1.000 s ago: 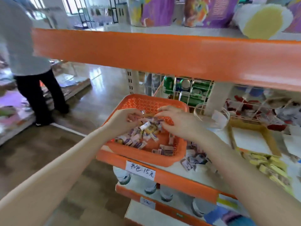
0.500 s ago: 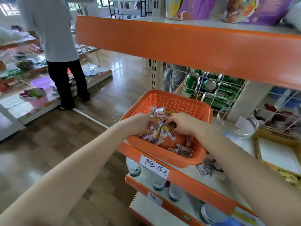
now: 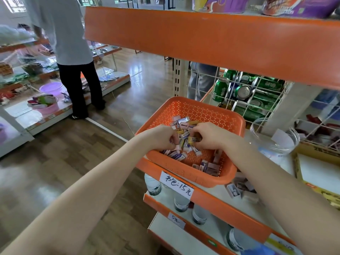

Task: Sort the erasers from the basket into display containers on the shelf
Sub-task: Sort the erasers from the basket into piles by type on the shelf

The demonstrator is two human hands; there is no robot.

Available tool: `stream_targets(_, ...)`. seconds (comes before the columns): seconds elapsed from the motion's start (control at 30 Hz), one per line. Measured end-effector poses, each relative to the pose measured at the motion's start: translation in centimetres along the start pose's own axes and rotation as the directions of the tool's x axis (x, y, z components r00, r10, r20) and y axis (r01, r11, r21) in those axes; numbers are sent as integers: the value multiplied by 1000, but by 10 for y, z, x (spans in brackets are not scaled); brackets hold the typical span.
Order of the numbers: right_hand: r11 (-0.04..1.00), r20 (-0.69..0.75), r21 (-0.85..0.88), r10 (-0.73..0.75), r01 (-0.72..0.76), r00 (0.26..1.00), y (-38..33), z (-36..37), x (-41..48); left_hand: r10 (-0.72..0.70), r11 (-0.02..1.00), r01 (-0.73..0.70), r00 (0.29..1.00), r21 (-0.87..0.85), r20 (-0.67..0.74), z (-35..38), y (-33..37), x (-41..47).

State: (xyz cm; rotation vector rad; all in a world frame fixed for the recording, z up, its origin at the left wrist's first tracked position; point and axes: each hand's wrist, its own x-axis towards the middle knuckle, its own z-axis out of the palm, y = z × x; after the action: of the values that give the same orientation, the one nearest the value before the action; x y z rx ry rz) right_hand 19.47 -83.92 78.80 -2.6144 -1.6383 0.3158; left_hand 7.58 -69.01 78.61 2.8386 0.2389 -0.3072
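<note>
A: Reaching into the perforated orange plastic basket [image 3: 202, 111], left hand [image 3: 161, 137] curled around small, blocky, paper-sleeved erasers [image 3: 185, 142]?
B: Yes. Right hand [image 3: 209, 135] likewise clenched on some, mid-pile.
A: Room around?
B: Open wood-look aisle [image 3: 92, 153] left; basket at the orange-lipped shelf [image 3: 220, 205] corner, clear round jar [image 3: 287, 144] just right.
A: Writing?
B: Handwritten white tags [image 3: 177, 184] below: "书包:15元", "5元".

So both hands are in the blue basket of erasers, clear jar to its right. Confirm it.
Wrong colour: the basket is orange, not blue. The head view shows the left hand and right hand in its erasers, the clear jar to its right.
</note>
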Motion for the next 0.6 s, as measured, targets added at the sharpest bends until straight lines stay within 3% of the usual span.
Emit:
stream_targets(0.17, 991, -161, 128, 71, -51, 984, 1, -6, -3, 19, 999, -21, 999, -33, -35, -1, 2, -1)
stream_targets(0.3, 985, -210, 161, 99, -65, 973, 2, -6, -2, -15, 1000, 15, 995, -5, -94, -3, 0, 3)
stream_targets(0.6, 982, -206, 174, 115, -79, 972, 3, -5, -2, -95, 993, 88, 991, 79, 96, -12, 4, 23)
